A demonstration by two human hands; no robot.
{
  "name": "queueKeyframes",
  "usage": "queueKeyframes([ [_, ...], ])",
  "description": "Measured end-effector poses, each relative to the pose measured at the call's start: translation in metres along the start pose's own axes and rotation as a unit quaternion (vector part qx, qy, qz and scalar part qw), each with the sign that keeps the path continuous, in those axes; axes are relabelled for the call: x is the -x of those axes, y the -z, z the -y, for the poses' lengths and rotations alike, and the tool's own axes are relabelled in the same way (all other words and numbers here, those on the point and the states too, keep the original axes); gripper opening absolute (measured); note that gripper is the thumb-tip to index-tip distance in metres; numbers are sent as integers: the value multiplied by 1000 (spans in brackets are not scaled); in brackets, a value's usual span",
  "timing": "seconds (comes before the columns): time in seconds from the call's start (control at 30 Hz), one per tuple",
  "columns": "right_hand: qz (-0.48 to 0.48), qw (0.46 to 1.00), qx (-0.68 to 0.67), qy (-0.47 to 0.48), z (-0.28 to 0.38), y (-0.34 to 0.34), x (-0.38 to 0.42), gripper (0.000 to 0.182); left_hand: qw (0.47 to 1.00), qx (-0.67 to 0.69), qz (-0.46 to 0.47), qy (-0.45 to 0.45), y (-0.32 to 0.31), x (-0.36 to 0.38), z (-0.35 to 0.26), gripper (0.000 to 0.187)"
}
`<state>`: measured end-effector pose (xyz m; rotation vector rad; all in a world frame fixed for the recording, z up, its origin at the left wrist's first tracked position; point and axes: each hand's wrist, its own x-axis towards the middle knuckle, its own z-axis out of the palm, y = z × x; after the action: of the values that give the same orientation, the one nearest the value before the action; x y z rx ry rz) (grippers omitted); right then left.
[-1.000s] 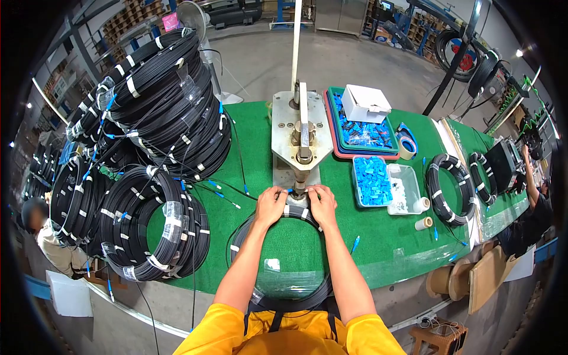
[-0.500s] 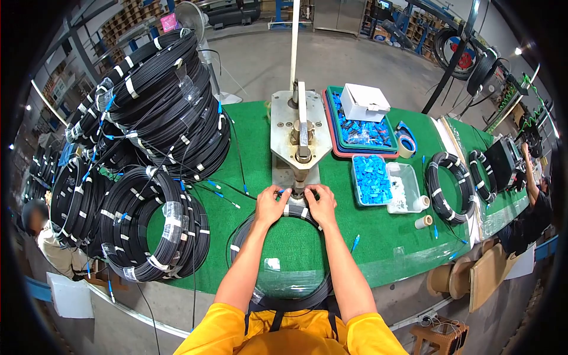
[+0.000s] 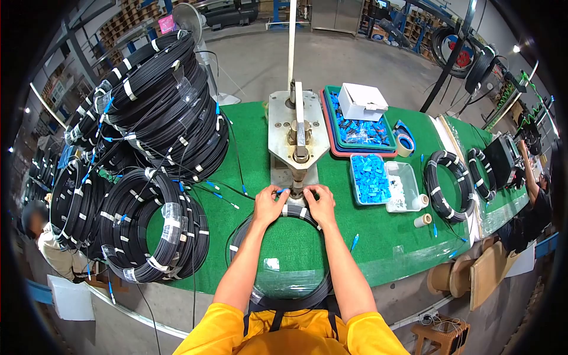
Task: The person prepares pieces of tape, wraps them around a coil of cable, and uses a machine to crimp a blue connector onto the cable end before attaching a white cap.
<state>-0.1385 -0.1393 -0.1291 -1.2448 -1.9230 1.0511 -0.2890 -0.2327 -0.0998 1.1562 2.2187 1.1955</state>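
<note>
A metal hand press (image 3: 298, 127) with a long lever stands on the green-topped table. Both my hands meet under its nose. My left hand (image 3: 269, 205) is closed, with a small blue connector (image 3: 280, 191) at its fingertips. On the other side of the press tip, my right hand (image 3: 320, 205) is pinched closed; what its fingers hold is hidden. Below my wrists a black cable coil (image 3: 305, 213), tied with white tape, lies on the table and reaches its front edge. Where the fingertips meet the press, the detail is too small to tell.
Tall stacks of black cable coils (image 3: 171, 112) fill the left. To the right are a tub of blue connectors (image 3: 370, 177), a clear tub of white pieces (image 3: 402, 186), a white box (image 3: 362, 102) and another coil (image 3: 435, 192). A co-worker (image 3: 532, 201) sits far right.
The view has shifted very slightly. Both hands keep their place and grip at the press, and nothing else has visibly moved.
</note>
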Motion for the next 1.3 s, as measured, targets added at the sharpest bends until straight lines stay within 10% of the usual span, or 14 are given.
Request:
queueKeyframes([
  [1.3, -14, 1000, 9, 2, 1, -2, 0, 20, 999, -3, -34, -24, -7, 3, 5, 26],
])
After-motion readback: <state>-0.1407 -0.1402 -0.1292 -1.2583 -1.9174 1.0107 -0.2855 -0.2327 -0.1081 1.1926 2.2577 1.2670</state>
